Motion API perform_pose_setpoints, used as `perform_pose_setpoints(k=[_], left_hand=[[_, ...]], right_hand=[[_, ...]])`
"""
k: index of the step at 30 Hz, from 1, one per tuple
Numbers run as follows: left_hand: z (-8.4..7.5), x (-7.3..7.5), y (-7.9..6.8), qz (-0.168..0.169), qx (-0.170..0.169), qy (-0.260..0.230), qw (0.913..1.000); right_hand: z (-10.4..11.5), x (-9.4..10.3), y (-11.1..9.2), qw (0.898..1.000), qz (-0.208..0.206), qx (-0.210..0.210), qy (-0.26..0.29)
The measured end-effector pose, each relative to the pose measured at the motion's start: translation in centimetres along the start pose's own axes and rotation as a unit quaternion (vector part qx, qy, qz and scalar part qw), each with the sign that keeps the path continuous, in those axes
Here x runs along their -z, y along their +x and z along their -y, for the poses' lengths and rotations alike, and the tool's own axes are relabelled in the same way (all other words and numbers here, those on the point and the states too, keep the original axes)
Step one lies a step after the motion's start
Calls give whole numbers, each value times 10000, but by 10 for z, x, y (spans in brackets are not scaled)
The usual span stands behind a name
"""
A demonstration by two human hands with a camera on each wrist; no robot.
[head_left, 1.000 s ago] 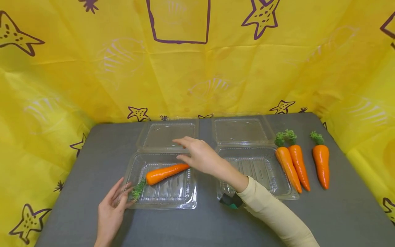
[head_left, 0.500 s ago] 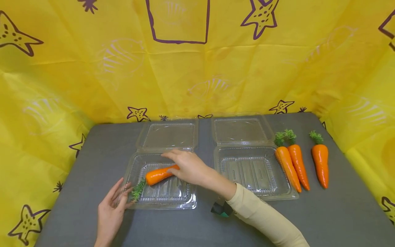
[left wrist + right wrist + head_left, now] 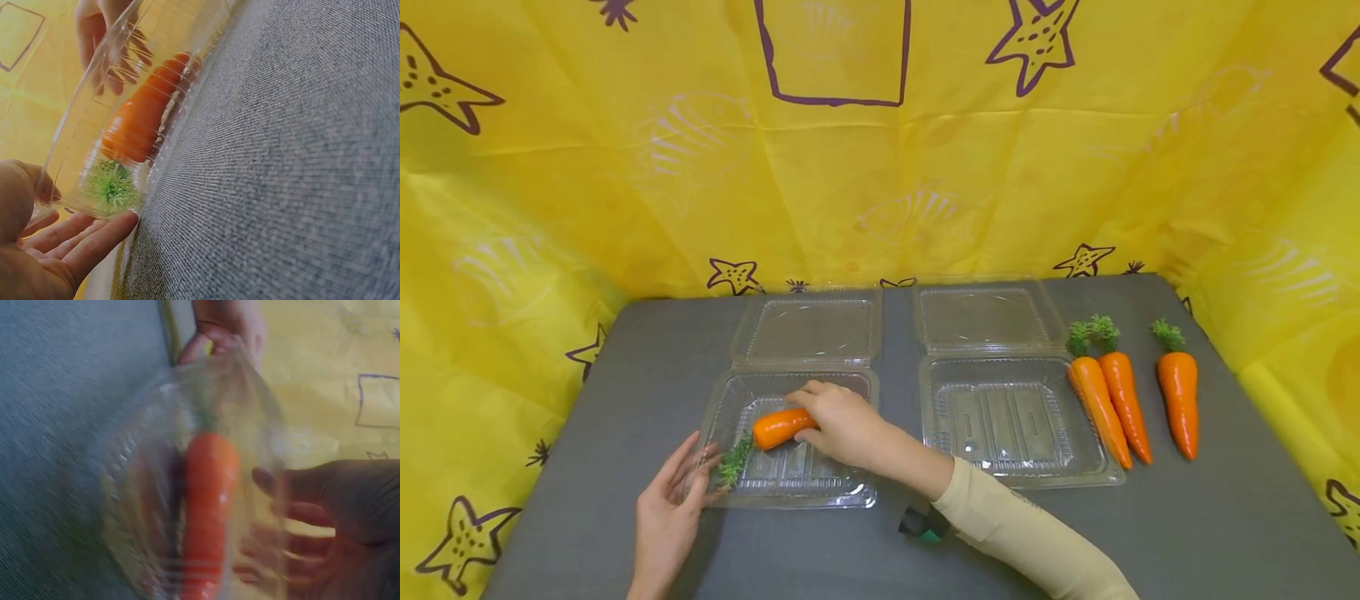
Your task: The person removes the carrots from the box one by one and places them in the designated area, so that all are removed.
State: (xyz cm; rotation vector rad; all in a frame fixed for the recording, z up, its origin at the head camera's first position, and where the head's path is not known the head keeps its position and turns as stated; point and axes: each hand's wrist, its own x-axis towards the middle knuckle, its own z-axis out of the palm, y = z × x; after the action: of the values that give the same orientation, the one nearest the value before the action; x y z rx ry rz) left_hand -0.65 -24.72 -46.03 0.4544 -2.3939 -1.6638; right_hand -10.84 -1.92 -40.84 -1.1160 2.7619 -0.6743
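Note:
An orange carrot [image 3: 778, 429] with a green leafy top [image 3: 735, 461] lies slanted in the left clear plastic container [image 3: 775, 500], whose lid [image 3: 816, 329] is folded back. Just above the carrot hangs my right hand [image 3: 842, 425]; its fingers point down and hide the carrot's narrow end in the head view. Both wrist views show those fingers apart from the carrot. At the container's left end, beside the leafy top, my left hand [image 3: 670, 508] touches the wall and rim with mostly straight, spread fingers [image 3: 94, 250].
A second open container [image 3: 1022, 479] stands to the right on the grey tabletop [image 3: 820, 554]. Two carrots [image 3: 1101, 408] [image 3: 1126, 404] lean or lie along its right side, and another carrot [image 3: 1178, 400] lies farther right. A patterned yellow cloth [image 3: 820, 183] rises behind.
My right hand has moved left and down from the carrot's tip to over its middle. The left hand and the carrot stay where they were.

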Motion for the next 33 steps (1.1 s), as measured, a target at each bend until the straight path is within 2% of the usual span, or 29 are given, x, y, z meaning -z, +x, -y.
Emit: perform_pose_setpoints(k=[6,16,28,33], left_hand=[[0,2,1,35,-18,-28,10000],[-1,2,0,67,-47,10,10000],[0,1,2,36,-188,-102,9998],[0,2,2,83,-135,-134,9998]], right_hand=[[6,-15,1,9979,-148,32,-637],[8,-24,8,9966,123,114,-813],[7,-32,8,9942,189,62,-1058],[10,-34,7,9872,76,246,-1573]])
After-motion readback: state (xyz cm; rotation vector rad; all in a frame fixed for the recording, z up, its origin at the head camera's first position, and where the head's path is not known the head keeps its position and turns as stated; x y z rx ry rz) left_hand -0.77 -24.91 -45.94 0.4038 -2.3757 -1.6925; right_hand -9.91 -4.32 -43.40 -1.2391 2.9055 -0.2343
